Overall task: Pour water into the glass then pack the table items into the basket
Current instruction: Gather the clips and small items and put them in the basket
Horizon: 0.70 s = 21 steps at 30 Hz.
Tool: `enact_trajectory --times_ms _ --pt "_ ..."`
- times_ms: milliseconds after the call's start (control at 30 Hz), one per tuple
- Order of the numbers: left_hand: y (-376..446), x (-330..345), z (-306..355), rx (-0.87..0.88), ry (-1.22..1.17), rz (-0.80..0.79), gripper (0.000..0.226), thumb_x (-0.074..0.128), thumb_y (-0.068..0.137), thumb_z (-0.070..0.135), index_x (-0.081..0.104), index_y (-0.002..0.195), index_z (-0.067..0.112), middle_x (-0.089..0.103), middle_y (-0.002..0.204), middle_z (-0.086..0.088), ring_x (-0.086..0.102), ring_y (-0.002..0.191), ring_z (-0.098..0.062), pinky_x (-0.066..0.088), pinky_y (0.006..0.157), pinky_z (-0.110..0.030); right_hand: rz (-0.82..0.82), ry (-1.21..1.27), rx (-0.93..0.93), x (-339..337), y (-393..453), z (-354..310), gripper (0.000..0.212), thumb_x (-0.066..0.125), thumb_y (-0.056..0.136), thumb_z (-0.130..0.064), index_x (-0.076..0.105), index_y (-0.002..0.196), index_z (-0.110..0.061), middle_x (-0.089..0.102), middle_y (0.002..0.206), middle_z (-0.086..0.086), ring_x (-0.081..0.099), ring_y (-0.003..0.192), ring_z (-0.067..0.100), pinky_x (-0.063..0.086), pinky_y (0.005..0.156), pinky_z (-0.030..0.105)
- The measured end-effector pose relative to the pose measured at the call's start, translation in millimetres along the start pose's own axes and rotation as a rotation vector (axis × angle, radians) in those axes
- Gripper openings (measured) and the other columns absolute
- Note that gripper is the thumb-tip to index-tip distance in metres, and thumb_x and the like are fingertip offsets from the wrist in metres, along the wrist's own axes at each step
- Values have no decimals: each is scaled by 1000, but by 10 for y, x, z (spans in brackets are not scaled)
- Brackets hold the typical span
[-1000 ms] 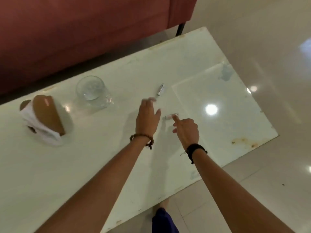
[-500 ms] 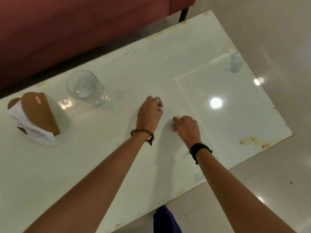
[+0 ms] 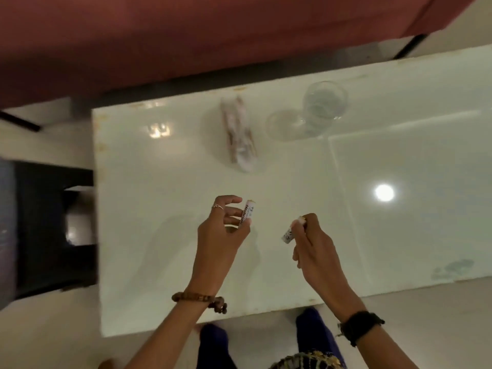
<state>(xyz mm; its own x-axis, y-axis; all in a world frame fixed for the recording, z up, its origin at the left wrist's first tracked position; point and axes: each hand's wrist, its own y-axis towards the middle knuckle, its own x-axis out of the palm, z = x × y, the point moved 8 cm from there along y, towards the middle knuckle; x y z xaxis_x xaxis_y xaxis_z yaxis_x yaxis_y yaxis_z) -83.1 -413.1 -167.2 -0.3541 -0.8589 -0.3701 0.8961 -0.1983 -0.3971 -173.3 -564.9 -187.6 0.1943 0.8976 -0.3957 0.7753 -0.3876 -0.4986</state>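
Observation:
My left hand [image 3: 223,230] pinches a small white tube with dark lettering [image 3: 247,211], lifted a little above the white table [image 3: 165,209]. To its right, my right hand [image 3: 311,241] grips a second small white tube [image 3: 288,234] between thumb and fingers. A clear glass with water in it [image 3: 323,105] stands at the far side of the table. Left of the glass sits a brown holder with white napkins [image 3: 239,134], blurred by motion. No basket is recognisable in view.
A red sofa [image 3: 186,35] runs along the far side of the table. A dark piece of furniture [image 3: 48,222] stands on the floor just off the table's left edge. The table's near edge is right in front of my legs [image 3: 308,326].
Both hands picked the small tubes off the table and lifted them. My view has swung left, so the glass and napkin holder now lie further right.

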Motion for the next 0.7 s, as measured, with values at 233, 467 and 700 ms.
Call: enact_trajectory --times_ms 233,467,700 --pt "-457 -2167 -554 -53 -54 249 35 64 82 8 51 95 38 61 84 16 57 74 13 43 60 0 -258 68 -166 2089 -528 -1401 17 44 99 -25 55 86 -23 62 81 -10 54 65 4 47 59 23" --pt "-771 -3933 -1107 -93 -7 615 28 66 79 8 53 96 25 60 81 18 57 69 17 41 58 2 -339 -76 -409 3574 -683 -2537 17 56 92 -26 65 93 -12 62 79 -2 54 65 5 43 62 18" --pt "-303 -4417 -1822 -281 130 597 23 65 82 22 42 86 21 59 78 7 60 76 -18 46 70 -28 -326 -340 -596 4516 -449 -2904 18 53 91 -18 47 106 -10 65 81 7 63 72 22 53 64 39"
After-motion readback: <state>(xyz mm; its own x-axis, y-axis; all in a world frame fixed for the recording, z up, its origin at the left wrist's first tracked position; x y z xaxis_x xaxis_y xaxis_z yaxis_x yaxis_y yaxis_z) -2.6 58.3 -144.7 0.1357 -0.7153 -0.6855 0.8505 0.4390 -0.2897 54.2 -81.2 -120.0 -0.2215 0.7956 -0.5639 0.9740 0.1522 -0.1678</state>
